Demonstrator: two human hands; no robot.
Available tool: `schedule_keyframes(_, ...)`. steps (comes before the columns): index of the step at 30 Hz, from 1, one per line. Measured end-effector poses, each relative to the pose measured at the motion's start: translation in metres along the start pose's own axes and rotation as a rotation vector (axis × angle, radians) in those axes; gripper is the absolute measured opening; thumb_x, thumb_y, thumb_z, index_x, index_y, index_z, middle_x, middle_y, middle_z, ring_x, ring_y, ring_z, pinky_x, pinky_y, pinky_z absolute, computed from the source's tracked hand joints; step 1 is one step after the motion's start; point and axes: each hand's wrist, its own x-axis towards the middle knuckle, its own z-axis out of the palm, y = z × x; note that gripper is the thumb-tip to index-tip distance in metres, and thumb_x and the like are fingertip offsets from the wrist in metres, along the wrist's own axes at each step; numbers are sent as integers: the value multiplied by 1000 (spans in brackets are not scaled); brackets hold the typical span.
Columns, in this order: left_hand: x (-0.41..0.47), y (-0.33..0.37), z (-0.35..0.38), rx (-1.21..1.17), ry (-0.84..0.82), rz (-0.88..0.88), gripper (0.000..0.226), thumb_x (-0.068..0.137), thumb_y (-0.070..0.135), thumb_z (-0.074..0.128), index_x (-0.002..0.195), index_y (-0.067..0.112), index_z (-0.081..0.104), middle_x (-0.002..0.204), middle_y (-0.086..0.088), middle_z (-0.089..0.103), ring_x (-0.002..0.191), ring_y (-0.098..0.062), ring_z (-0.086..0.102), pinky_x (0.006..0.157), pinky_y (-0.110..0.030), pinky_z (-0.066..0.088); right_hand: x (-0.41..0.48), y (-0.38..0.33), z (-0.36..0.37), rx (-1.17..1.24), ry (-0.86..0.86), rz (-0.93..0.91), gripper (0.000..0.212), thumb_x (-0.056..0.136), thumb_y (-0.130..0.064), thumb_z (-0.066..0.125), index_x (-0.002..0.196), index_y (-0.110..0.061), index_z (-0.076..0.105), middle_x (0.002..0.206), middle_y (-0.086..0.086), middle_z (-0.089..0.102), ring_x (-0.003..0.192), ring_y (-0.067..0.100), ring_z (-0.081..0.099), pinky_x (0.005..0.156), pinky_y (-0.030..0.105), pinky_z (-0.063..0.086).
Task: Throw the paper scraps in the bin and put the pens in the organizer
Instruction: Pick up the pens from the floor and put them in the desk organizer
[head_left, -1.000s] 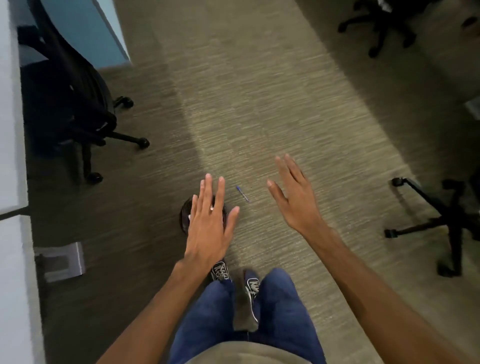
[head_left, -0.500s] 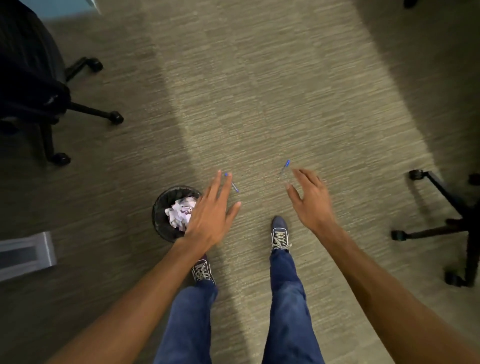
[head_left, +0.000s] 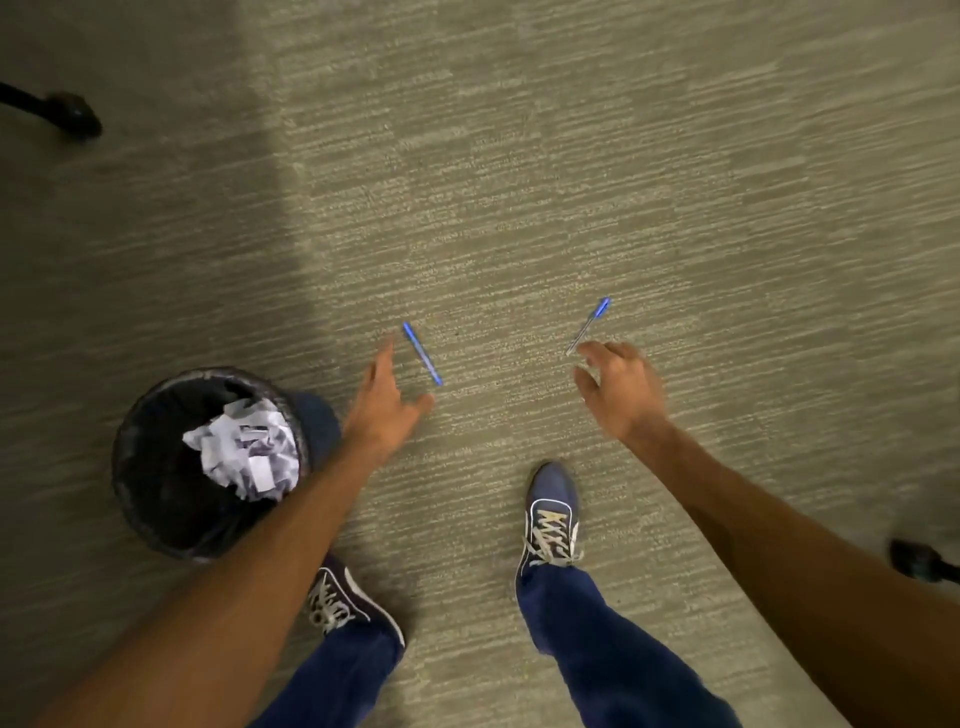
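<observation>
2 pens on the carpet (head_left: 519, 156): left pen (head_left: 422, 353) lies just beside the left hand (head_left: 387, 405), fingers spread, holding nothing; right pen (head_left: 588, 325) has its near tip at the right hand (head_left: 618, 387), fingers curled but empty, contact hard to tell w/ blur. 1 bin (head_left: 140, 467) by the left forearm, paper scraps (head_left: 244, 452) inside. 2 shoes, 2 chair casters cut off at the edges

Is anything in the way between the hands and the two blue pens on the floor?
No. Only bare carpet lies between the left hand and the left pen, and between the right hand and the right pen.
</observation>
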Motion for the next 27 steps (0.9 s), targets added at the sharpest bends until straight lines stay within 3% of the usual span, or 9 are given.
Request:
schedule_keyframes(3,67,-35,41,-47,57,-106,97,85,31,80,160,26,18,157,-11,41,113,-20,58,96,-31,41,52,37,64,31,-8,85,32,97,-30,60,125,-16,64,114,12,72,111,32,61,91,43,52)
schedule_keyframes(7,145,-74,84,-46,127,-220,71,85,40,79,140,9,45,132,-16,60,96,-22,56,72,-31,41,115,74,129,216,19,323,31,95,-34,62,121,-16,65,110,12,73,100,32,69,86,48,58)
schedule_keyframes(13,205,-93,129,15,215,-336,63,86,58,70,115,2,65,119,-21,68,110,-39,65,77,-39,46,174,105,183,239,169,602,35,92,-40,64,108,-9,66,100,11,73,91,30,70,81,43,59)
schedule_keyframes(17,218,-84,134,136,291,-397,44,91,39,72,121,6,71,126,-22,69,117,-40,65,92,-44,54,189,112,193,288,212,655,35,89,-35,71,110,-8,64,103,12,72,92,30,69,84,42,60)
schedule_keyframes(19,216,-80,134,124,292,-404,38,94,35,70,120,7,73,122,-21,71,113,-36,69,86,-41,57,192,112,191,305,216,657,29,89,-29,70,109,-8,64,103,11,71,91,29,69,80,38,59)
schedule_keyframes(21,208,-76,132,14,284,-376,29,96,28,67,115,7,73,111,-18,76,98,-31,75,68,-36,59,193,110,185,353,167,649,25,91,-25,69,107,-6,64,100,8,71,84,23,70,65,32,59)
schedule_keyframes(23,194,-69,125,-249,240,-340,18,98,17,66,111,4,69,106,-21,76,90,-34,76,72,-42,63,187,100,173,419,64,649,22,92,-21,68,107,-5,65,95,10,71,79,21,72,54,27,58)
schedule_keyframes(25,169,-52,113,-486,155,-305,10,97,9,65,106,5,65,102,-23,75,85,-36,77,72,-46,65,171,82,157,546,-29,601,20,92,-14,66,106,-1,67,100,19,73,81,27,72,67,39,64)
schedule_keyframes(27,135,-32,97,-565,94,-243,6,96,8,66,102,8,66,95,-18,76,77,-29,79,62,-34,65,146,51,135,746,-80,522,11,90,-5,65,99,1,67,99,25,71,74,28,66,74,44,61)
